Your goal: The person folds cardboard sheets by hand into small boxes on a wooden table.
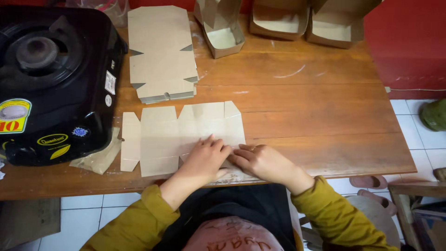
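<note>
Wooden table [316,107], pale flat box blank [176,135] under both hands [232,160], together, pressing flat.

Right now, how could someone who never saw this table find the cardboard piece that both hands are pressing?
Start from the black gas stove at the left end of the wooden table. Just to its right, near the front edge, lies the single flat box blank, with the left hand and right hand pressing on it. Unlike the stack of blanks behind it, it lies unfolded, alone.
</note>
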